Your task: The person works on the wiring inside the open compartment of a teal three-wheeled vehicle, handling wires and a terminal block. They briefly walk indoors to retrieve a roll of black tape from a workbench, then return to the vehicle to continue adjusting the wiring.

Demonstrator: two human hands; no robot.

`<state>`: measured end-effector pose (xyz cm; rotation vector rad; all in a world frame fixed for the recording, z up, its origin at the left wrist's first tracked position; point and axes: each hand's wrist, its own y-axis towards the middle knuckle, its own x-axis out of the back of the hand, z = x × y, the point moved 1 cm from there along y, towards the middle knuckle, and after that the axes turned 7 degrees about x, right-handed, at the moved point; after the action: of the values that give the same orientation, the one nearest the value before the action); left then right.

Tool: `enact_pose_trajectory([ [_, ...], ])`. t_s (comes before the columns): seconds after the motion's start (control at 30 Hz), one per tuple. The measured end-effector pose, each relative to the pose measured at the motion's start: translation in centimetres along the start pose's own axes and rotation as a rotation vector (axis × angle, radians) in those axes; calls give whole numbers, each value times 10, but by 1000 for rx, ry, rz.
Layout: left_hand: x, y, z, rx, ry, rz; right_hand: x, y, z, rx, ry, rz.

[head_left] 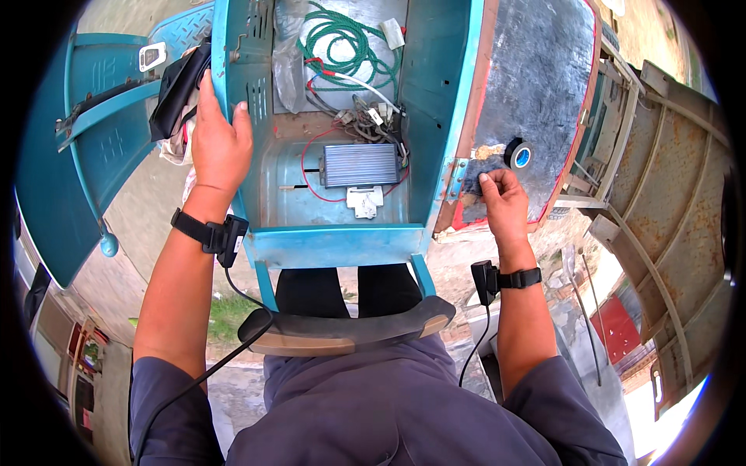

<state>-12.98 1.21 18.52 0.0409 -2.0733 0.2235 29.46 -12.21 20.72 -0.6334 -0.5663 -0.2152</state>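
Observation:
A blue metal compartment (334,241) opens upward in front of me. Along its left rim lies my left hand (220,144), fingers stretched out, beside a black bag (177,97). My right hand (505,198) rests at the near part of a worn dark panel (536,70). Its fingers are curled with thumb and forefinger together; whether something small is between them I cannot make out. Just beyond them is a roll of black tape (519,154). Inside the compartment sit a finned silver-grey metal box (360,165), a white switch-like block (364,202) and bundled wires (365,120).
Coiled green rope (334,46) and a clear plastic bag (290,74) lie in the compartment's far part. At left stands a blue panel with a curved bar (105,116). A rusty ribbed metal body (660,179) rises at right. A curved padded backrest (350,334) crosses before my waist.

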Motion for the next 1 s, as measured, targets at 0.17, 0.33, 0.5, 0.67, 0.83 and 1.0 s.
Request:
enact_pose_trajectory([
  [0.17, 1, 0, 1, 20, 3, 15, -1, 0, 1, -2, -22, 7],
  [0.33, 0, 0, 1, 10, -20, 2, -1, 0, 0, 11, -9, 2],
  [0.5, -2, 0, 4, -26, -37, -34, -2, 0, 6, 10, -50, -1],
  [0.67, -3, 0, 7, -31, -36, -31, -1, 1, 2, 7, -60, 9],
  [0.83, -3, 0, 8, -21, -71, -38, 3, -1, 9, -41, -55, 34],
  [1.0, 0, 0, 4, 29, -41, -6, 9, -5, 5, -33, 61, 26],
])
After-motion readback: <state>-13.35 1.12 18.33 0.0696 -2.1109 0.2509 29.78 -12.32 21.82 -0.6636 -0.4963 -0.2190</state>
